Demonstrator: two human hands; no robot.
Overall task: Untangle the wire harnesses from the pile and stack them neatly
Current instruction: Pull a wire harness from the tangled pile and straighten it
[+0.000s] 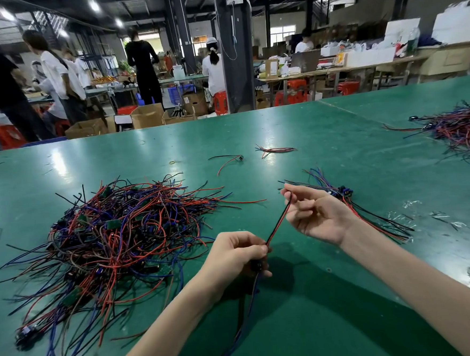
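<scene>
Left hand [234,257] curled tight round the connector end of a thin red-and-black wire harness [278,220]. Right hand [314,211], raised, pinches the far tip, stretching it straight over the green table [320,297], tangled red-blue-black wire pile [115,236] just left.

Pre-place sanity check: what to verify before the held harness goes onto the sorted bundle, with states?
1. Left hand grips the connector end of the red-and-black wire harness: ok.
2. Right hand pinches its free end: ok.
3. Stretch between hands clear of the tangled pile of red, blue and black wires: ok.
4. Blue tails below left hand free: cannot tell, run off frame.
5. Sorted bundle of harnesses aligned: cannot tell, partly hidden.
6. Green table beside bundle clean: not ok, clear plastic scraps.
</scene>
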